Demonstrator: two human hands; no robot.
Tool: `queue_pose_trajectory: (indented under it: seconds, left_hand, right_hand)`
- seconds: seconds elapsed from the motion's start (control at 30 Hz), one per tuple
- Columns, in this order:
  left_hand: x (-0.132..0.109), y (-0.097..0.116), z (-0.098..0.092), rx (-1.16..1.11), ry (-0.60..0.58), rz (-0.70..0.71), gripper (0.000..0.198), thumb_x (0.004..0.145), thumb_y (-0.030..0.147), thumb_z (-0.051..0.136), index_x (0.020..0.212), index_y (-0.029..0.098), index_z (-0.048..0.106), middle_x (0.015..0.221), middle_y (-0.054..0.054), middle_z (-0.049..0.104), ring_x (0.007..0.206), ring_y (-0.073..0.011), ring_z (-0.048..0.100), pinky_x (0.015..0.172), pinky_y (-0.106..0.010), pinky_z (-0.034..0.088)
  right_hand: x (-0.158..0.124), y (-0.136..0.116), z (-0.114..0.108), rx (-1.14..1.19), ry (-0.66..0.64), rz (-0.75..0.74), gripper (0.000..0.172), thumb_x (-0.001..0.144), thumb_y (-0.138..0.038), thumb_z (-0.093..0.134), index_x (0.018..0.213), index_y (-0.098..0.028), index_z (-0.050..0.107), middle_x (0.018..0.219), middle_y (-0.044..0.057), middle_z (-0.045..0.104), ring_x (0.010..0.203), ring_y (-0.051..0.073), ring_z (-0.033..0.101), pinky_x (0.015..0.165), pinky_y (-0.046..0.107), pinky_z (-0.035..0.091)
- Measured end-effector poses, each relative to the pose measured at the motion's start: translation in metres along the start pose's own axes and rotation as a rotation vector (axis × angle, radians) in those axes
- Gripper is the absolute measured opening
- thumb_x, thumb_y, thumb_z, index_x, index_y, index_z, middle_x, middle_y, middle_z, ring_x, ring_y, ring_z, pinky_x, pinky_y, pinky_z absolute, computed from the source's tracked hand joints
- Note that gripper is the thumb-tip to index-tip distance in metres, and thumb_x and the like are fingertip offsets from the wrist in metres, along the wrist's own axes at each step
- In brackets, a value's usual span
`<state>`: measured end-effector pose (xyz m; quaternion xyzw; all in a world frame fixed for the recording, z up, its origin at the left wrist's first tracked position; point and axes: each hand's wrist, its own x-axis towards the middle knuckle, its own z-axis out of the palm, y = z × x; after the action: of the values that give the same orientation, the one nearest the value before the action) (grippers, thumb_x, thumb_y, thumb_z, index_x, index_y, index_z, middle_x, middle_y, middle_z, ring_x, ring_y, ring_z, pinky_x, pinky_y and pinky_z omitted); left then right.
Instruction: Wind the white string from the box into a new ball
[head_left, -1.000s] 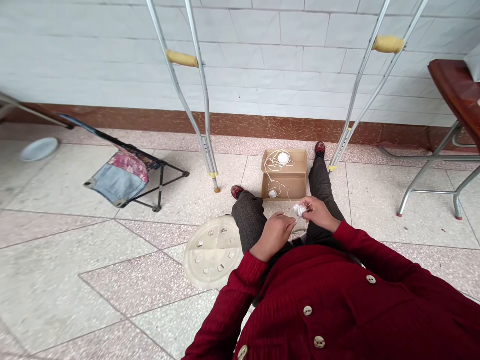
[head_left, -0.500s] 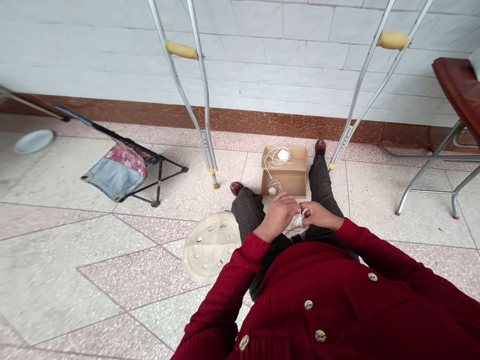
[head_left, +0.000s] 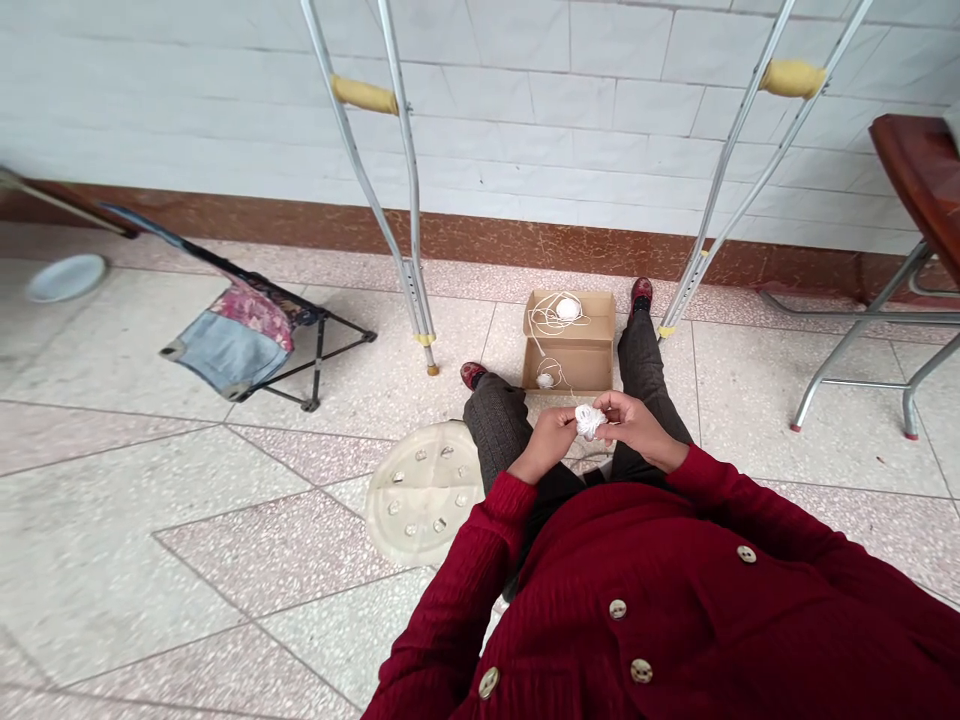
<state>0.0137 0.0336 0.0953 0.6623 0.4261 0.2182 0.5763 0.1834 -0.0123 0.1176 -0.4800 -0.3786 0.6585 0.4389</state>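
Observation:
Between my hands, over my lap, is a small white ball of yarn point(head_left: 590, 422). My right hand point(head_left: 637, 428) grips its right side with thumb and fingers. From the other side my left hand point(head_left: 551, 440) is closed, its fingertips pinching the ball's left edge. A thin strand rises from the ball toward the open cardboard box point(head_left: 592, 365) on the floor between my feet. In the box's near half lies a small white yarn bundle point(head_left: 545, 380). Its far half holds a larger white ball point(head_left: 568, 309) among loose loops.
Two crutches lean on the tiled wall, the left crutch point(head_left: 412, 230) and the right crutch point(head_left: 712, 240). A folding stool point(head_left: 232, 345) stands at left, beyond a round pale cover with holes point(head_left: 420, 500). A metal-legged chair point(head_left: 874, 350) is at right.
My left hand has moved from over the ball to its left side, so more of the yarn shows. My right hand has shifted slightly, still holding the ball.

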Motion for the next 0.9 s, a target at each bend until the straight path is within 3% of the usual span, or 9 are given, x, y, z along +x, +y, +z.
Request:
queue_pose_trajectory:
  seconds: [0.13,0.3,0.57,0.73,0.9]
  left_hand:
    - [-0.004,-0.002,0.003,0.025,-0.031,-0.008,0.023,0.077,0.008,0.050,0.061,0.013,0.066,0.061,0.001,0.067,0.060,-0.0119,0.058,0.064,-0.022,0.043]
    - [0.000,0.000,-0.005,0.065,-0.031,0.004,0.028,0.082,0.015,0.049,0.062,0.014,0.067,0.062,0.001,0.067,0.060,-0.0117,0.056,0.062,-0.022,0.040]
    - [0.002,0.018,-0.031,0.314,0.011,0.032,0.037,0.089,0.034,0.051,0.060,0.016,0.065,0.054,0.003,0.056,0.052,-0.0097,0.044,0.055,-0.023,0.031]
    - [-0.003,0.022,-0.025,0.352,0.049,0.030,0.039,0.090,0.035,0.049,0.059,0.016,0.063,0.056,0.002,0.058,0.053,-0.0108,0.046,0.055,-0.023,0.032]
    - [-0.009,0.026,-0.013,0.426,0.076,0.049,0.036,0.092,0.033,0.048,0.064,0.018,0.063,0.059,0.001,0.062,0.056,-0.0122,0.052,0.059,-0.024,0.033]
  right_hand:
    - [-0.002,0.002,0.003,0.012,-0.047,0.032,0.049,0.066,-0.022,0.075,0.112,-0.024,0.061,0.080,-0.001,0.063,0.064,0.014,0.063,0.047,0.022,0.049]
    - [-0.001,0.001,0.004,0.032,-0.018,0.029,0.028,0.067,-0.024,0.075,0.093,-0.020,0.067,0.075,0.001,0.067,0.066,0.015,0.062,0.053,0.025,0.052]
    - [0.010,0.017,-0.005,-0.021,0.175,-0.020,0.031,0.058,-0.019,0.073,0.088,-0.019,0.065,0.077,-0.002,0.059,0.064,0.012,0.056,0.051,0.025,0.052]
    - [0.015,0.028,-0.007,-0.172,0.239,-0.071,0.027,0.062,-0.023,0.069,0.088,-0.021,0.063,0.084,-0.001,0.060,0.073,0.014,0.054,0.060,0.027,0.051]
    - [0.024,0.040,-0.012,-0.452,0.360,-0.190,0.030,0.062,-0.029,0.074,0.089,-0.022,0.065,0.078,-0.002,0.055,0.066,0.013,0.046,0.063,0.027,0.045]
